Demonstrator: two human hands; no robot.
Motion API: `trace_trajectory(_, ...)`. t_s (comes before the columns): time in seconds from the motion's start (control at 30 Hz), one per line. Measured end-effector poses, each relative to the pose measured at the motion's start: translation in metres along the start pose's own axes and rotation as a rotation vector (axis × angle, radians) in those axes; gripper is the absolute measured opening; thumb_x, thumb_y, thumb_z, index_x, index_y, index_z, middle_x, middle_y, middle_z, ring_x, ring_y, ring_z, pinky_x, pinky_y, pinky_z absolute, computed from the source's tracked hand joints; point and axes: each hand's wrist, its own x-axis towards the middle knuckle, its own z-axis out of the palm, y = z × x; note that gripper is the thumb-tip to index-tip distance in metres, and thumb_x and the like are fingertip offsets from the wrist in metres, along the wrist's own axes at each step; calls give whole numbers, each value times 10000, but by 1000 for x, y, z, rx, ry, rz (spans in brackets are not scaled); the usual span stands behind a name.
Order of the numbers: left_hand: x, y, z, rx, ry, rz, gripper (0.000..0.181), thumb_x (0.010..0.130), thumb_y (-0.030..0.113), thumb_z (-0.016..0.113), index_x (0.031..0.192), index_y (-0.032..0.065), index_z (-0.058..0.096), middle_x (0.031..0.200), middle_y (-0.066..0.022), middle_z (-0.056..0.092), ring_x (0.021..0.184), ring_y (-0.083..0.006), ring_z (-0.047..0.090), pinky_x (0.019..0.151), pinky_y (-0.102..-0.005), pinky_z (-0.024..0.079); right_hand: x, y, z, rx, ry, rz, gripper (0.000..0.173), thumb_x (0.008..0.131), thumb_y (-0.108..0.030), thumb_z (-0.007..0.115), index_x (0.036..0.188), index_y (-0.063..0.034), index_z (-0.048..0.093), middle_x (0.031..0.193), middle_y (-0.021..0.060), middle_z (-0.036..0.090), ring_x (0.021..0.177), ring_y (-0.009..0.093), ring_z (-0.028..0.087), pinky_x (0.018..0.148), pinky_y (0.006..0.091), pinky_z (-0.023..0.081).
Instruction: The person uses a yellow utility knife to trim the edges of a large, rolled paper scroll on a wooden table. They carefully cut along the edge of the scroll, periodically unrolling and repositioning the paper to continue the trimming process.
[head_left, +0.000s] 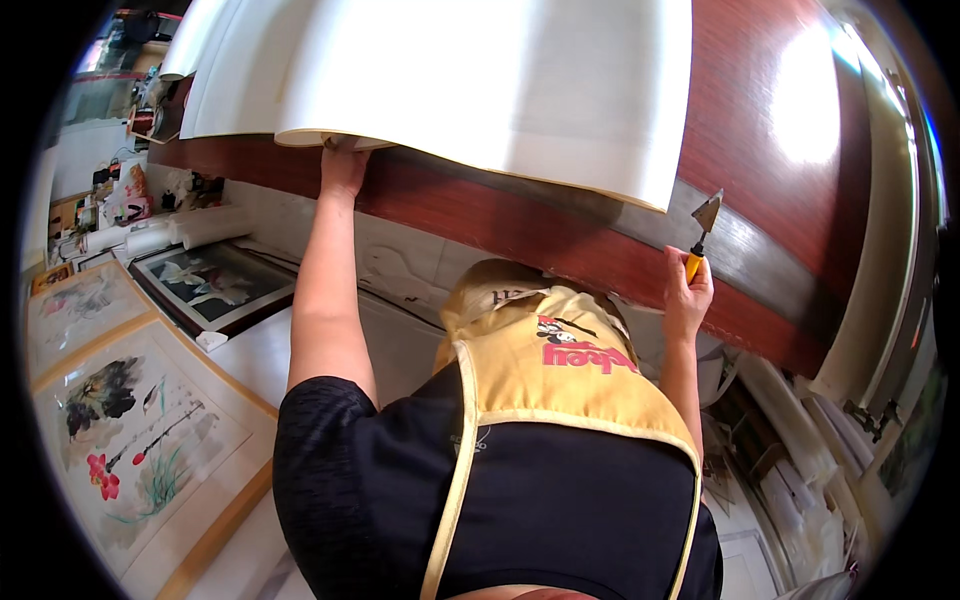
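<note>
A large white sheet of paper (420, 82) lies over the red-brown wooden table (750, 105), its near edge lifted and curling over the table's front. My left hand (345, 169) reaches under the curl at the left. The paper covers its fingers, so whether they grip the paper or only touch it is hidden. In my right hand (686, 289), to the right of the sheet's near corner, is a small pointed trowel (707, 214) with a yellow and black handle. Its metal blade points up and away from me, apart from the paper.
A grey strip (750, 255) runs along the table near its front edge. Framed flower paintings (150, 442) and a dark framed picture (217, 281) lie low at the left, beside white rolls (202, 225). More long rolls (795, 420) stand at the lower right.
</note>
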Motion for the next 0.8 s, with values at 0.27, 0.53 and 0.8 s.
trace_trajectory(0.27, -97, -40, 33, 841, 521, 512, 348, 953, 112, 697, 1209, -25, 504, 1106, -125, 501, 1014, -241, 489, 916, -406, 440, -25, 2, -11, -145, -84, -275, 101, 1023, -129, 664, 1071, -46, 631, 844, -5, 575, 657, 78, 536, 570, 246, 455)
trace_trajectory(0.53, -161, -40, 127, 1520, -426, 1047, 497, 873, 39, 654, 1334, 223, 690, 1420, 39, 589, 1068, -216, 511, 982, -381, 393, -24, -60, 43, -885, -424, -576, 223, 932, -201, 724, 1111, -107, 632, 996, 102, 629, 789, 359, 672, 641, 437, 553)
trace_trajectory(0.8, -132, -75, 123, 1638, -442, 819, 516, 858, 75, 643, 1329, 281, 685, 1436, 106, 589, 971, -231, 527, 900, -408, 424, -4, -63, 86, -1028, -523, -549, 151, 982, -223, 665, 1092, -132, 615, 990, 84, 643, 833, 340, 689, 678, 441, 560)
